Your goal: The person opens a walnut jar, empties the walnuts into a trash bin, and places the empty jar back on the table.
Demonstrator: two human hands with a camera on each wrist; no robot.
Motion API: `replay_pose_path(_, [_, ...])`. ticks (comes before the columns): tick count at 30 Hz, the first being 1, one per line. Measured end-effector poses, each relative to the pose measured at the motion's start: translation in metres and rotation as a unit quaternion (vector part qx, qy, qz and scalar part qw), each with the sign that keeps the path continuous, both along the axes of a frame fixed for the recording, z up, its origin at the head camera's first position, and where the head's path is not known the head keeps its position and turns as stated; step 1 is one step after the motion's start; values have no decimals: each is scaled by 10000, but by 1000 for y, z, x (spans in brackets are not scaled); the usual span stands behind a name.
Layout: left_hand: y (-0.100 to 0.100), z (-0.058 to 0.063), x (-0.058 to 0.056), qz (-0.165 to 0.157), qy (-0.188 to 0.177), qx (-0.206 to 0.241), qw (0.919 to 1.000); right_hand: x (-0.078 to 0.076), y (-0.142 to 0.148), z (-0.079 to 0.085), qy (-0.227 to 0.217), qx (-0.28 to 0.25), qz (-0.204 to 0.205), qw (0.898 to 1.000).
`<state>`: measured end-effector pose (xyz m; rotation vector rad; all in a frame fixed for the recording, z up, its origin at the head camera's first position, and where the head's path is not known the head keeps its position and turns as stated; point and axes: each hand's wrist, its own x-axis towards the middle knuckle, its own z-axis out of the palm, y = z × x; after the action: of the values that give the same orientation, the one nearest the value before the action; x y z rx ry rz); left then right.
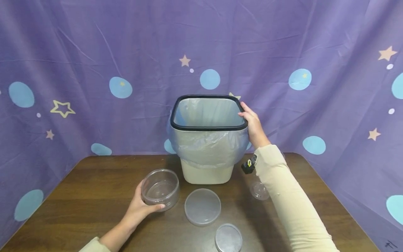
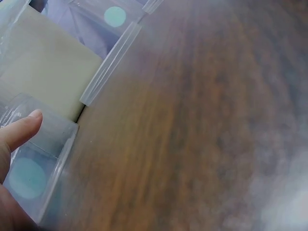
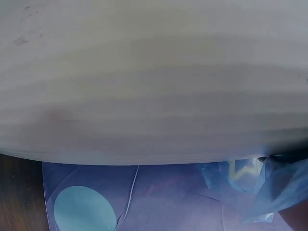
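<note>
My left hand (image 1: 141,206) grips a clear round plastic container (image 1: 171,201) without a lid, thumb across its near side and the other fingers around its left wall. The left wrist view shows that thumb (image 2: 24,132) against the container's wall. A cream trash can (image 1: 206,175) stands upright at the table's back. Its black rim (image 1: 209,128) holds a translucent bluish bag (image 1: 211,148) that hangs over the outside. My right hand (image 1: 255,127) holds this rim at its right side. A pale, blurred surface fills most of the right wrist view.
A larger clear round lid (image 1: 203,207) and a smaller one (image 1: 228,238) lie on the brown wooden table (image 1: 94,196). Beside my right sleeve (image 1: 288,196), which partly hides it, is another small clear container (image 1: 259,191). A purple curtain (image 1: 151,52) hangs behind the table.
</note>
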<state>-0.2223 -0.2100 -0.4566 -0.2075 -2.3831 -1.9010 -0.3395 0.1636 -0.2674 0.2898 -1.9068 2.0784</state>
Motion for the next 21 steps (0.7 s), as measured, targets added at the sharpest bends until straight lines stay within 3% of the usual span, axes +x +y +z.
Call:
replay_pose_path(11, [-2,-2,1,-136,-128,-126,9997,0,0,-1,-21,-104,-40,9999])
replay_pose_path(21, [-3,-3,1,-192,-15,-122,9997,1,1,0,-4,1,-18,10000])
